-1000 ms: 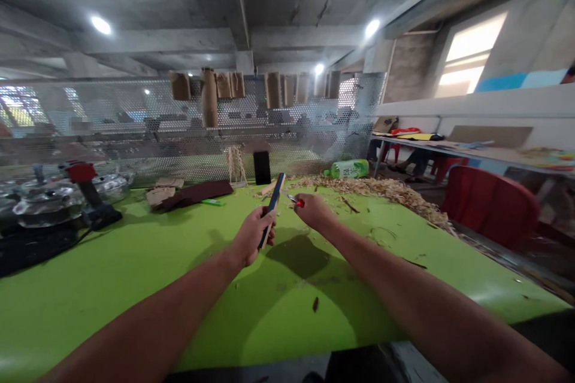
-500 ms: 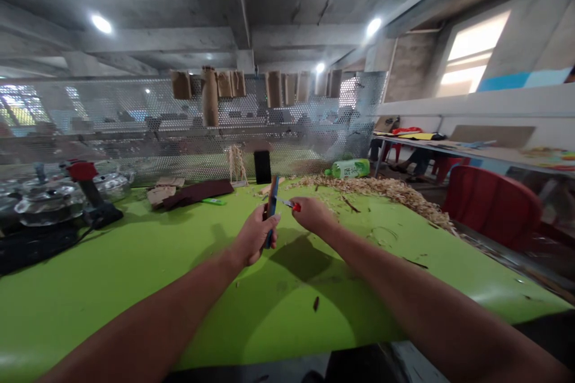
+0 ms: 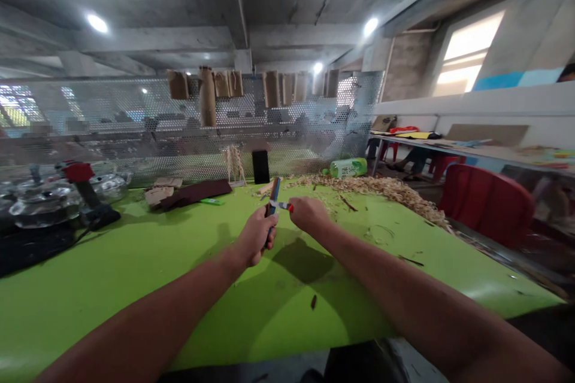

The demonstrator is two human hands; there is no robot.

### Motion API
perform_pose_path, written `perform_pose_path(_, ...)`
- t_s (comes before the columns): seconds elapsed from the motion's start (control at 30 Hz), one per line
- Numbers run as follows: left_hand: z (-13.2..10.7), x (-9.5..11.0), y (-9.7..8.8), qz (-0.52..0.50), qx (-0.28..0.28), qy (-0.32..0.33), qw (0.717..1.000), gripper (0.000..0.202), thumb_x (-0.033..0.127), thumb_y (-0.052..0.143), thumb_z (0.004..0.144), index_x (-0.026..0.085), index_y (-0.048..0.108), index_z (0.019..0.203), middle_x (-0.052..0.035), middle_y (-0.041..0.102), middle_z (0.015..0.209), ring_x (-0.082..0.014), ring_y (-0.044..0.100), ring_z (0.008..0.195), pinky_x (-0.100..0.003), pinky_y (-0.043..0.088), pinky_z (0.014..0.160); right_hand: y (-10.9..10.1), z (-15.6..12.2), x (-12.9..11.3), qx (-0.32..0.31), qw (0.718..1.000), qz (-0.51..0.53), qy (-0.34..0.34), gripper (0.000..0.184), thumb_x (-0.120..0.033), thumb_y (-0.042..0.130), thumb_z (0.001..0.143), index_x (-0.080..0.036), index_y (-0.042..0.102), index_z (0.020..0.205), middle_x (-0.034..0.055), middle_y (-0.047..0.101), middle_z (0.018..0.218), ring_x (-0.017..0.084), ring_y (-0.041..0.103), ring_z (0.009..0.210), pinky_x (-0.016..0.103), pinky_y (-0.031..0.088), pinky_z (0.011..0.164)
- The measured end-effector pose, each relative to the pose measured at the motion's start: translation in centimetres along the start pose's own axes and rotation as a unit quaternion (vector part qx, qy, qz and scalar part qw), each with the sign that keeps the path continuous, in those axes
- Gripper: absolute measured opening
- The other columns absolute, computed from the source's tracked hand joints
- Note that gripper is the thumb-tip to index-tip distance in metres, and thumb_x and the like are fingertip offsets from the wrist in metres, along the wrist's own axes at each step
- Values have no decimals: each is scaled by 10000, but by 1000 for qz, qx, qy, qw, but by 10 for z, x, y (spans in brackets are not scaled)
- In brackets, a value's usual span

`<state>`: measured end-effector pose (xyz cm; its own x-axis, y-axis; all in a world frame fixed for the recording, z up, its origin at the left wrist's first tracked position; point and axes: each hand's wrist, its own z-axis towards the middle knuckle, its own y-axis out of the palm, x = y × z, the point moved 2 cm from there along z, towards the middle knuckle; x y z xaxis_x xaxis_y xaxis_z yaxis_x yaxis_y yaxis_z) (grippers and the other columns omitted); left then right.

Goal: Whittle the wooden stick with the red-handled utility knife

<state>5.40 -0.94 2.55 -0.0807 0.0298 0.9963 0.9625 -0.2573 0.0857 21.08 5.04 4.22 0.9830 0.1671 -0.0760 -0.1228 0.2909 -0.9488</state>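
View: head camera, looking down past both forearms at a green tabletop (image 3: 135,317).
Left hand (image 3: 256,236): closed in a fist around the lower part of a narrow stick (image 3: 272,197).
Right hand (image 3: 309,215): closed on a small red-handled knife (image 3: 283,206), blade pointing left.
Hands: apart but near, with the blade spanning the gap.
Stick: blue and brown, slightly tilted, its upper part rising clear above the left fist; the blade crosses it at or just beside it, cannot tell which.
Around: a heap of wood shavings (image 3: 368,188) lies beyond the right hand, with a green plastic bottle (image 3: 348,168) behind it. A dark pad (image 3: 193,193) and a black upright block (image 3: 260,166) stand beyond the left hand. A red chair (image 3: 485,206) stands beyond the table's right edge.
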Motion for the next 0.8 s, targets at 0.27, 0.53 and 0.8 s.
perform_pose_path(0.27,-19,-1,16,48,-77,34,995,421,355,560,896,188,485,1275,74,464,600,-64,344,400,-178,317,366,1,30,82,-5,978,84,189,277,-204,499,862,-149,726,1012,170,724,979,233,681,853,272,440,669)
perform_pose_path(0.53,10,-13,-4,-31,-3,15,999,115,239,565,864,150,561,938,6,546,688,-88,516,534,-215,488,532,8,12,25,15,931,352,94,351,-215,541,794,-136,702,1095,6,645,667,115,527,549,197,354,521)
perform_pose_path(0.8,13,-8,-7,-58,16,1,998,224,283,638,827,186,500,974,35,548,743,-61,515,451,-186,435,410,8,-3,3,-27,995,94,-12,306,-222,496,820,-212,749,992,76,736,864,178,632,736,236,392,630)
